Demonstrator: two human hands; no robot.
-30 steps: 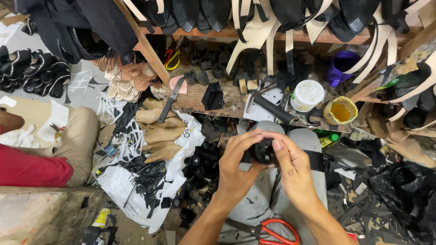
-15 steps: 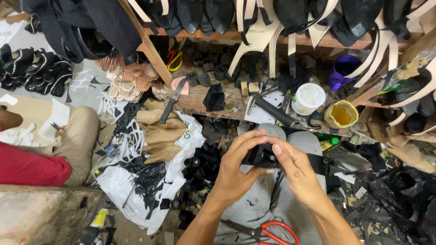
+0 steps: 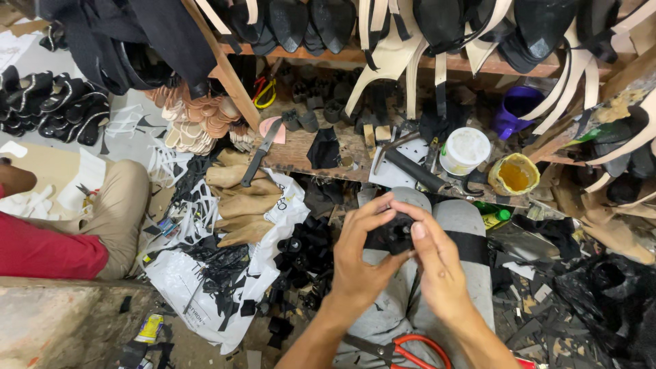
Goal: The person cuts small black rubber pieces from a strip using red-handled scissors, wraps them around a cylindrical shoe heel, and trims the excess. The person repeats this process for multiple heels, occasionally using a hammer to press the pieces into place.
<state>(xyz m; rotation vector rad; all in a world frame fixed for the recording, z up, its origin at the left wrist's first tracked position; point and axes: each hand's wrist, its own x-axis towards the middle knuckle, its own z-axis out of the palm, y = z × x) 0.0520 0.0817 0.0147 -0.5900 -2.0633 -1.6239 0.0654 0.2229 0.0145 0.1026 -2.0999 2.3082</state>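
Two-hand grip (image 3: 400, 249) around black piece (image 3: 391, 234), knees close beneath.

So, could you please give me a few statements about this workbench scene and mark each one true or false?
1. Both hands, left hand and right hand, hold one small black piece. True.
2. The scissors have blue handles. False: they are red.
3. The white tub stands beside a yellow-stained cup. True.
4. The knife is in the right hand. False: it lies on the wooden bench.
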